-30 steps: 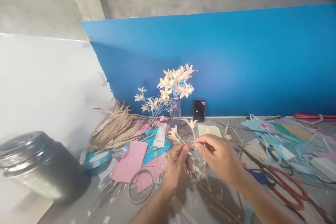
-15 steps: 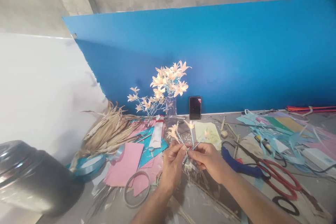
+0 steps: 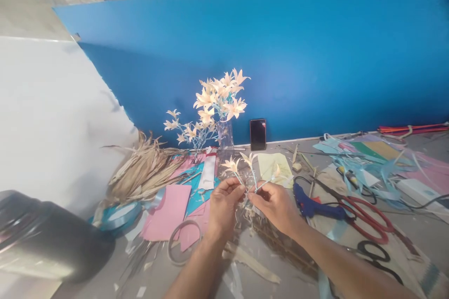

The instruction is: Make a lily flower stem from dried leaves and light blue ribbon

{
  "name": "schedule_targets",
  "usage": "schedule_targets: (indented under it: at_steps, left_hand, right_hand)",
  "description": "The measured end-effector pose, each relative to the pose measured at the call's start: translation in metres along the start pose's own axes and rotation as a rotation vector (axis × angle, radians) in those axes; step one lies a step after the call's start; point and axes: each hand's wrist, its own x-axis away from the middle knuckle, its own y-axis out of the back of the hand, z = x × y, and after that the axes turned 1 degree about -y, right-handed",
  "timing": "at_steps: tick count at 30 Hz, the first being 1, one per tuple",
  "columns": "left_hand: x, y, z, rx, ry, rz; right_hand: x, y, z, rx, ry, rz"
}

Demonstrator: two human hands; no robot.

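sprig (image 3: 232, 165) of three small cream paper flowers on thin pale-blue stems, held just above the middle of the table (image 3: 421, 233), toward the near edge; left hand (image 3: 222, 208) pinches the stems where they meet, thumb and forefinger closed on them; right hand (image 3: 275, 204) pinches the same junction from the other side, fingertips nearly touching the left's; remaining fingers curled in; whatever sits between the fingertips is too small to make out

progress, my read: three blooms are gathered on this sprig and the join at its base is the bit in work; a full bunch (image 3: 219, 96) stands finished in a glass vase (image 3: 224, 134) at the far edge against the blue board (image 3: 315, 56); smaller bunch (image 3: 185, 131) just left of the vase; so a good share looks done; stock left over: heap of dried leaves (image 3: 147, 170) toward the far left, pink paper (image 3: 168, 212) just left of the left hand, yellow paper (image 3: 271, 164) behind the sprig

around: phone (image 3: 257, 134) upright against the board, just right of the vase; blue glue gun (image 3: 312, 198) just right of the right hand; red scissors (image 3: 368, 217) beyond it; black scissors (image 3: 377, 254) nearer the near edge; ribbon roll (image 3: 117, 215) and dark jar (image 3: 45, 238) toward the near-left corner; paper scraps all over the right side
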Motion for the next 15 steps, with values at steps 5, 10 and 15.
schedule_targets:
  at_steps: [5,10,15]
  left_hand:
    - [0.0024,0.0006,-0.0034,-0.044,-0.010,0.025]
    - [0.0041,0.0000,-0.0053,-0.119,-0.077,-0.008]
    - [0.0090,-0.0027,-0.0105,-0.264,-0.197,-0.069]
  right_hand:
    - [0.0014,-0.0004,0.0000,-0.007,-0.014,-0.007]
    - [-0.0009,-0.0015,0.0011,-0.219,-0.138,0.027]
    - [-0.0021,-0.0023,0.0009,-0.373,-0.234,0.027]
